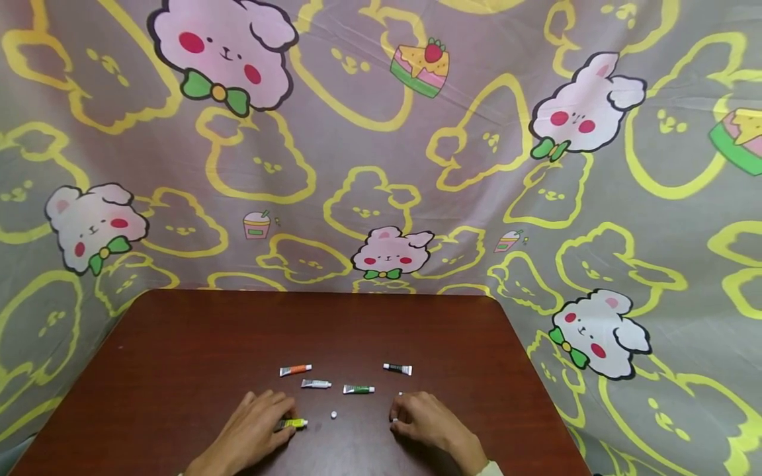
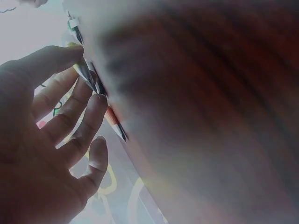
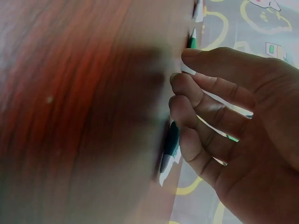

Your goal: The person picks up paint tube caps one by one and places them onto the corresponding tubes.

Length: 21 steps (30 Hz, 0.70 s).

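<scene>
My left hand [image 1: 253,426] rests low over the table and pinches a small yellow paint tube [image 1: 294,424] between thumb and fingers, its white end pointing right. In the left wrist view the same tube [image 2: 84,71] shows at the thumb tip. Across from it, my right hand [image 1: 431,423] has its thumb and curled fingers close together around a small white cap [image 1: 393,420]. A bit of this white cap [image 3: 188,69] also appears between thumb and forefinger in the right wrist view. Another white cap [image 1: 333,415] lies on the table between the hands.
Beyond the hands lie an orange tube [image 1: 295,370], a white tube [image 1: 316,383], a green tube [image 1: 358,390] and a black tube [image 1: 398,369]. One small white piece [image 1: 401,394] shows just behind the right fingers. A patterned cloth [image 1: 381,152] hangs behind the brown table [image 1: 238,324].
</scene>
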Available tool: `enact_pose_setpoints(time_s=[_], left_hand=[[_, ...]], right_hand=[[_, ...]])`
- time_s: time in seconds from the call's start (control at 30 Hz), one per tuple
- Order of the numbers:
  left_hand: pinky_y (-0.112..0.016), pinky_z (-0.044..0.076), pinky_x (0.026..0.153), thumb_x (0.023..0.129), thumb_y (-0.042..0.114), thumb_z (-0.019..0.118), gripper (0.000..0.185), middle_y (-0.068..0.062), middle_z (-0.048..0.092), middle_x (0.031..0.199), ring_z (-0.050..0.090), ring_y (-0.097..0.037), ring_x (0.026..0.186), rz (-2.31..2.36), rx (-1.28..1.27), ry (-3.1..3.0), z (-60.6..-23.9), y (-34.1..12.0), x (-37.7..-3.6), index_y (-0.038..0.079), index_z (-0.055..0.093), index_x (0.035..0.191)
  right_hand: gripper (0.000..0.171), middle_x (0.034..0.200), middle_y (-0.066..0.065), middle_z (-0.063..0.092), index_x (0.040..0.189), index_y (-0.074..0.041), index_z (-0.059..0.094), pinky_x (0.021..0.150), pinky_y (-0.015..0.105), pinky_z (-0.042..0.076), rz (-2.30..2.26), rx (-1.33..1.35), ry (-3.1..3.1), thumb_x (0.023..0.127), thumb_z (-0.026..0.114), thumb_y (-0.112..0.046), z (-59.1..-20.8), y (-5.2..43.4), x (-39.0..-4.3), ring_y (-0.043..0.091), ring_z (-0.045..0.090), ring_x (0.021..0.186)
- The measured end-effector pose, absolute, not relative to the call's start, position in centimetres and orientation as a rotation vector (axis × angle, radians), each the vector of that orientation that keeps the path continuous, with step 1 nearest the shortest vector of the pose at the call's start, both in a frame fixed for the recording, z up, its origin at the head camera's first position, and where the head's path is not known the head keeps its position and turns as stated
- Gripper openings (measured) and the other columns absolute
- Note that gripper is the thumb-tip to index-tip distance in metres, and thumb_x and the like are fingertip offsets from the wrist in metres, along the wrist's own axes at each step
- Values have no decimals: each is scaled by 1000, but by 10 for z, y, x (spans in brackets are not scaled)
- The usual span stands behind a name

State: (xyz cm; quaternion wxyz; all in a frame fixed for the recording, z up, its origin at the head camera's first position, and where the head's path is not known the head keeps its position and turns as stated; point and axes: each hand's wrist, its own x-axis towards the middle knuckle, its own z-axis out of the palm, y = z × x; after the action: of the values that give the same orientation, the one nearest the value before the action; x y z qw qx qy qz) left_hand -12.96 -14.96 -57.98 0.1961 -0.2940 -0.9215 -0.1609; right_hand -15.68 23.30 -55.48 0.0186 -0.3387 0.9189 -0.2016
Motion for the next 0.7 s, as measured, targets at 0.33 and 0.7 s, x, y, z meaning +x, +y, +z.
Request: enact_pose_setpoints(time_s=[0.33,0.7], left_hand=[[-30,34,72,82,31,93,30,17,68,95,62,-7,89,-490,-853,-2652,-571,-143,-128,33,65,93],[-30,32,70,76,32,95,35,18,68,92,61,-7,85,-497,-906,-2503,-574,-130,-128,33,63,92]], right_hand=[[14,78,-15,69,91,-19,71,66,11,44,-709,-1134,2884,90,83,-13,-548,218,-157,-8,55,71],[14,77,-12,74,91,-16,71,63,6,43,-784,-1144,2843,90,82,-8,-543,202,-151,-15,54,69]])
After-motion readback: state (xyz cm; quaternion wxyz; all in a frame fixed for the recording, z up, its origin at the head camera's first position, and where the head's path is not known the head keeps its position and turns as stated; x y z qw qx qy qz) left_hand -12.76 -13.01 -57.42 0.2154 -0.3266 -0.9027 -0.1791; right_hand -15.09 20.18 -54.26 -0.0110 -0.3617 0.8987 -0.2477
